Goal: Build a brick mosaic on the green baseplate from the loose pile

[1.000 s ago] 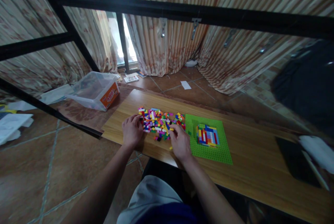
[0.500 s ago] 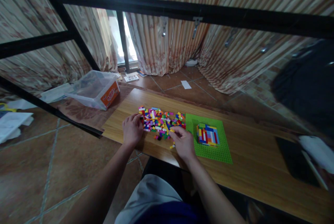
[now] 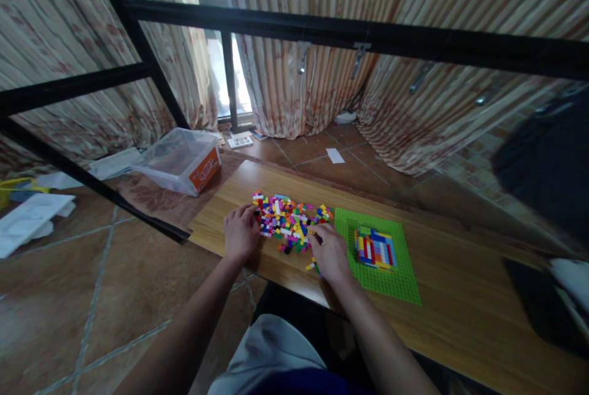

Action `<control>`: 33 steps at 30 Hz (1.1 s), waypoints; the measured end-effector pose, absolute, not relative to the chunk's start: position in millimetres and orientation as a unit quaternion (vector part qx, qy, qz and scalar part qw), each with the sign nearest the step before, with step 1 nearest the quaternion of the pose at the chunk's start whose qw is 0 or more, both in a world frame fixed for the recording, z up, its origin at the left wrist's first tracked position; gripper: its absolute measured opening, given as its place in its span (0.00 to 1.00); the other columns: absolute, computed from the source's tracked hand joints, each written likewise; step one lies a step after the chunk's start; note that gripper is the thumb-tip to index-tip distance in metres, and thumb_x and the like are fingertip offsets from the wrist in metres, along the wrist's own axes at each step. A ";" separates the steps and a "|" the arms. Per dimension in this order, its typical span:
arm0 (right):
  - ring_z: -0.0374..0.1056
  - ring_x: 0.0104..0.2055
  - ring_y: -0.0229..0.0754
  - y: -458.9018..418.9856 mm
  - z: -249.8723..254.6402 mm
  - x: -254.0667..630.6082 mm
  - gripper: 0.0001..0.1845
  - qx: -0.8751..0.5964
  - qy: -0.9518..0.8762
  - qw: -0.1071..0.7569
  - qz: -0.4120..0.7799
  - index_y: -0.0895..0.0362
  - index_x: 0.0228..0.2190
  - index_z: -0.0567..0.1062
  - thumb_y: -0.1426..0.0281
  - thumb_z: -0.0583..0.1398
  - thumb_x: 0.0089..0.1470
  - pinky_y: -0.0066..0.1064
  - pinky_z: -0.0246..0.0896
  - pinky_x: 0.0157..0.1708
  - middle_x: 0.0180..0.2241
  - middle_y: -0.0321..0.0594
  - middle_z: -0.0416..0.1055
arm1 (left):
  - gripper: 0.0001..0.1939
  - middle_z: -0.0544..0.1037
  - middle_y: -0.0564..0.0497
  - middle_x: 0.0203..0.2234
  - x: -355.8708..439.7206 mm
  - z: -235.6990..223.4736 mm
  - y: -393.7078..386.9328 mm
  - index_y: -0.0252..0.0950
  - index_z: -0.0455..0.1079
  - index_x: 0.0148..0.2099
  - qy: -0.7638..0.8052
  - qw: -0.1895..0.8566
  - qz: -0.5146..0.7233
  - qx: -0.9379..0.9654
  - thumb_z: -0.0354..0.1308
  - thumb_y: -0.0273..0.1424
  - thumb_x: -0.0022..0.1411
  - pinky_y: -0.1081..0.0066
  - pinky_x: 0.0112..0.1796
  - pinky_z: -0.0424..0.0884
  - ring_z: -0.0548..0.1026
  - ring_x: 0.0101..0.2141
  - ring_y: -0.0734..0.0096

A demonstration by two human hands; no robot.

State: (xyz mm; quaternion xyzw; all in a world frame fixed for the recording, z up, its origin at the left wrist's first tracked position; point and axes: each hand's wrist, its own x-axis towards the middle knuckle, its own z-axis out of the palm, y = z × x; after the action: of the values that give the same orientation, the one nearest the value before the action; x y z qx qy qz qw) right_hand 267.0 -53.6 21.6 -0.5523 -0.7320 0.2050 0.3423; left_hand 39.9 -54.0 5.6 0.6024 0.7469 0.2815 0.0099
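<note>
Many small toy building bricks (image 3: pixel 286 217) of mixed colours lie in a loose pile on the wooden table. At the pile's left edge rests my left hand (image 3: pixel 241 234), its fingers curled inward; a dark bit shows by the fingertips, and what they hold, if anything, is unclear. My right hand (image 3: pixel 330 253) pinches a small yellow brick (image 3: pixel 311 232) between thumb and forefinger, over the pile's right side. Just right of that hand lies a green studded baseplate (image 3: pixel 391 287). On it stands a low, roughly square block of joined bricks (image 3: pixel 375 248), striped in several colours.
The long wooden table (image 3: pixel 460 297) has a dark flat item (image 3: pixel 529 297) at its right end. A clear plastic bin (image 3: pixel 172 162) with an orange label stands on the floor beyond the left end. Black metal bars (image 3: pixel 276 24) cross in front of the curtains.
The head view has shifted, so the scene sits slightly further right and lower. My right hand keeps its pinch on the yellow brick, and my left hand stays at the pile's edge.
</note>
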 end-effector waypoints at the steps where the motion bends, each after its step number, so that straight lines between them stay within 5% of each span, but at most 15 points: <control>1: 0.71 0.41 0.42 -51.6 21.7 266.0 0.13 -0.551 -0.740 0.333 0.195 0.55 0.38 0.79 0.72 0.55 0.56 0.34 0.64 0.46 0.39 0.42 0.76 | 0.18 0.76 0.48 0.50 39.9 5.3 -54.1 0.40 0.73 0.52 0.747 0.009 0.281 0.602 0.48 0.28 0.63 0.57 0.52 0.63 0.70 0.50 0.58; 10: 0.70 0.43 0.44 -36.8 20.9 270.8 0.15 -0.569 -0.738 0.327 0.155 0.56 0.40 0.78 0.72 0.52 0.59 0.35 0.63 0.47 0.41 0.44 0.74 | 0.18 0.76 0.48 0.50 40.1 6.3 -54.9 0.40 0.72 0.52 0.746 0.011 0.281 0.604 0.48 0.28 0.63 0.57 0.52 0.63 0.70 0.50 0.58; 17: 0.65 0.45 0.45 -14.7 18.0 284.3 0.15 -0.589 -0.770 0.227 0.096 0.53 0.43 0.79 0.71 0.54 0.59 0.34 0.60 0.47 0.40 0.43 0.72 | 0.18 0.76 0.47 0.50 39.8 4.8 -55.2 0.40 0.72 0.53 0.747 0.009 0.278 0.604 0.48 0.28 0.63 0.57 0.51 0.63 0.70 0.50 0.57; 33: 0.66 0.40 0.42 -2.6 24.2 283.0 0.10 -0.573 -0.791 0.176 0.122 0.53 0.28 0.79 0.72 0.58 0.56 0.32 0.58 0.43 0.34 0.40 0.72 | 0.18 0.76 0.47 0.50 40.9 7.8 -55.2 0.39 0.72 0.52 0.752 0.015 0.272 0.601 0.48 0.28 0.63 0.57 0.53 0.62 0.70 0.50 0.58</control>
State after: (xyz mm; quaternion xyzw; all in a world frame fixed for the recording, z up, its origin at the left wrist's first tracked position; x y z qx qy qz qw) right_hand 283.0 -2.6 24.2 -0.5729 -0.7912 0.1216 0.1762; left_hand 40.9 -55.2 7.8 0.6006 0.7519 0.2715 0.0148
